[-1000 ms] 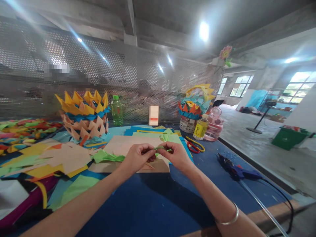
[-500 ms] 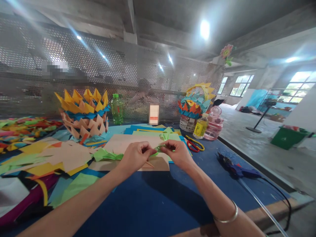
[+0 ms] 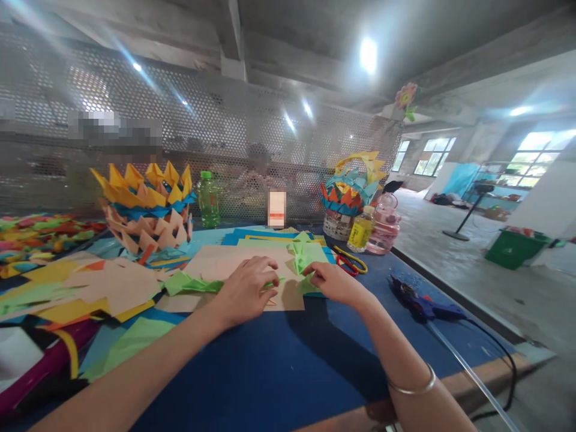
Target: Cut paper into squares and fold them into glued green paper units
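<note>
My left hand (image 3: pixel 249 289) is low over the tan paper sheets, fingers curved and apart. A bit of green folded paper shows under its fingertips, and whether they touch it is unclear. To the right, my right hand (image 3: pixel 332 281) has its index finger stretched toward light green folded paper pieces (image 3: pixel 302 258), its other fingers bent. The tan sheet (image 3: pixel 211 261) lies beneath both hands. Left of my left hand rests a folded green paper strip (image 3: pixel 193 284). A thin tan sliver (image 3: pixel 272 303) lies just below my left fingertips.
Paper baskets stand back left (image 3: pixel 146 210) and back right (image 3: pixel 344 195). Near the right one are scissors (image 3: pixel 348 261), a yellow bottle (image 3: pixel 361 231) and a pink bottle (image 3: pixel 384 225). A glue gun (image 3: pixel 423 306) with its cord lies right; coloured paper (image 3: pixel 103 282) covers the left.
My hands were pinching a small green folded paper piece together; they have parted and their fingers have loosened. My right hand has moved slightly right, and the view has shifted slightly.
</note>
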